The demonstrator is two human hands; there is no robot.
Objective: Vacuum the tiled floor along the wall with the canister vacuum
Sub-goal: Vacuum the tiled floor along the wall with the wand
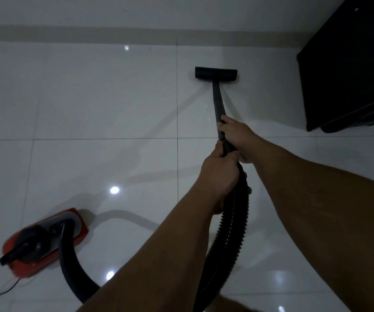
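Glossy white tiled floor [95,104] across the whole view, dark grout lines crossing near centre, lamp glints at 7 and 12 o'clock. Pale wall [136,12] along the top, grey skirting [91,33] at its foot. Black cabinet [350,70] standing at 2 o'clock, against the wall. Red and black canister [44,242] at 8 o'clock, blurred, thin cord [1,291] trailing off toward 7. Ribbed black hose [231,221] curving from the canister down past the bottom edge, then rising at 5 o'clock to the hands. Black wand [218,102] slanting from the hands up to 1 o'clock. Flat black nozzle [216,74] resting on a tile, near the skirting but apart from it, left of the cabinet. Right hand [237,136] forward, grip curled round the wand. Left hand [219,170] just behind, touching the right, grip wrapped round the wand where it meets the hose. Both forearms bare, reaching in from 5 o'clock.
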